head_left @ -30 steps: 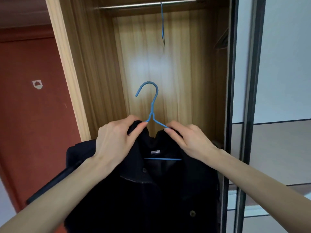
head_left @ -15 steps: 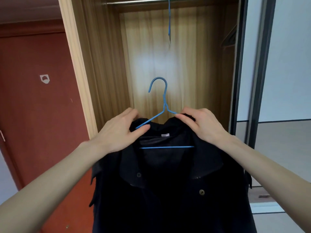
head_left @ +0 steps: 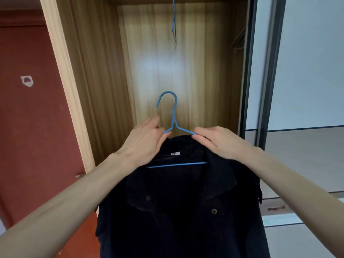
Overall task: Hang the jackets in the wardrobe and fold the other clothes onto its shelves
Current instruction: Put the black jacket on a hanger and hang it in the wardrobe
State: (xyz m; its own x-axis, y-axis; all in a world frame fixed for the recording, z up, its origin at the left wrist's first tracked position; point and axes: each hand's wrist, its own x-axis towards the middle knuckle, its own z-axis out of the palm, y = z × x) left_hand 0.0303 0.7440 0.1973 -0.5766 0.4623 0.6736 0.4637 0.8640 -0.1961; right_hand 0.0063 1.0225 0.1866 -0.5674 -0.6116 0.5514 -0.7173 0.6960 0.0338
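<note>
A dark jacket (head_left: 178,202) on a blue hanger (head_left: 174,125) is held up in front of the open wardrobe (head_left: 104,81).

The left hand (head_left: 147,141) pinches the collar and the hanger's left shoulder wire, fingers curled around them; the right hand (head_left: 217,141) grips the collar at the right shoulder wire the same way. The hanger's hook stands upright above the two hands, facing the wardrobe's lit back panel, and its lower bar shows across the jacket's neck opening under a small white label (head_left: 175,153). The jacket hangs open below the hands, buttons visible on both fronts. Deeper inside the wardrobe, above the hook, a second blue hanger (head_left: 174,25) dangles edge-on. To the wardrobe's left is a red-brown door (head_left: 28,127); to its right, a dark-framed sliding door (head_left: 264,71).
</note>
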